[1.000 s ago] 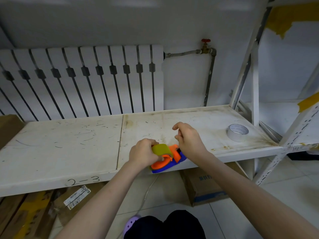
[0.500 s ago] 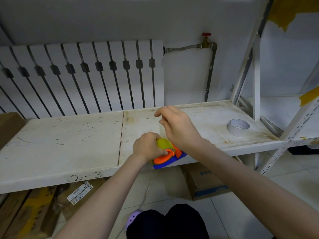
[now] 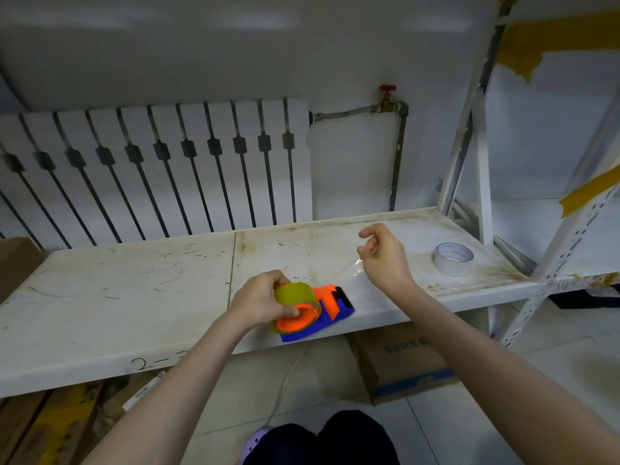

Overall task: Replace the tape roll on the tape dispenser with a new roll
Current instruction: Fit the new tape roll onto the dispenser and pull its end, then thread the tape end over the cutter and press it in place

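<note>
A tape dispenser (image 3: 318,312) — orange and blue plastic — lies at the front edge of a scuffed white shelf (image 3: 134,297), near the centre of the view. A yellowish roll of tape (image 3: 295,295) sits on its orange hub. The left hand (image 3: 260,302) wraps around the roll and hub, grip closed, pinning the dispenser down. At about two o'clock from the dispenser, the right hand (image 3: 382,255) is raised above the shelf, thumb and fingertips pinched on what looks like a clear strip of tape (image 3: 355,268) running back down toward the dispenser. A second ago this hand was low beside the dispenser; it has since lifted up and to the right, drawing the strip out. That suggests the roll is mounted and its free end is being threaded. Farther right, at three o'clock, a white roll (image 3: 453,258) lies flat on the shelf, well apart. A radiator (image 3: 161,169) stands behind.
</note>
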